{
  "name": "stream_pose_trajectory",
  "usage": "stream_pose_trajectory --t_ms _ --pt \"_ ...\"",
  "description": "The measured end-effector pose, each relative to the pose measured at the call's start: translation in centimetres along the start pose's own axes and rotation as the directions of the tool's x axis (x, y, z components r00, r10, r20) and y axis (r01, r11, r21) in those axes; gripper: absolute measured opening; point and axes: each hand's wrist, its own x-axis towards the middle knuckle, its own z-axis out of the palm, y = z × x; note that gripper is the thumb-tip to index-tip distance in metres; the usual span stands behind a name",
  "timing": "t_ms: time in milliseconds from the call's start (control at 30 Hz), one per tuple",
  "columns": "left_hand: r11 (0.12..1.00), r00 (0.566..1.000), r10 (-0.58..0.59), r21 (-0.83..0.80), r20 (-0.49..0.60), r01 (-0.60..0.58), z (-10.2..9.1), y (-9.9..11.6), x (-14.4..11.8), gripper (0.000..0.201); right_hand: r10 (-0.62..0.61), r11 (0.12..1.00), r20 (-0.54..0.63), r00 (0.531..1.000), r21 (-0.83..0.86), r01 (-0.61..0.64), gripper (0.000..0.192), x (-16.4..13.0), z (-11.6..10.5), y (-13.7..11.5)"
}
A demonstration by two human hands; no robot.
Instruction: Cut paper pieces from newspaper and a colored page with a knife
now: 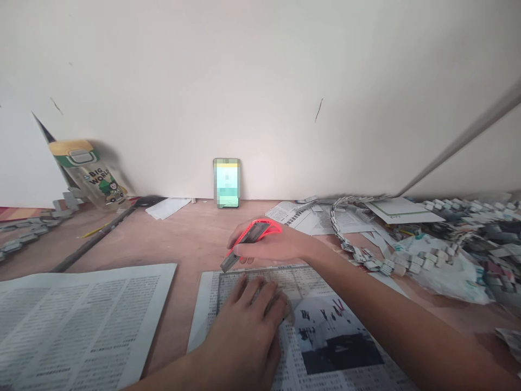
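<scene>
Firstly, near the left end of the bench's (187,233) far edge stood a yellow-and-green-lidded bottle (106,184). Closer to the front, also left, lay a printed sheet (85,326). A phone (227,183) stood upright at the far edge, screen lit. Mid-bench, the left hand (250,312) rested palm-down over a newspaper page (315,282), fingers slightly parted; could not make out what lay beneath the palm. Just beyond, the right hand (264,248) gripped a red utility knife (256,231), tip down and leftward near the page's far edge; contact unclear. Further right, loose printed papers (325,220) lay along the bench's far edge, then a folded-paper chain (425,260) across a crumpled plastic bag (451,279).
</scene>
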Motion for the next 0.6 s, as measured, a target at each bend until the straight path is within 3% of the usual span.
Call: stream_pose_trajectory --t_ms 600 --pt "1.0 1.0 -0.004 0.009 0.004 0.004 -0.15 0.06 0.0 0.044 -0.032 0.999 0.001 0.999 -0.015 0.032 0.017 -0.03 0.1 0.27"
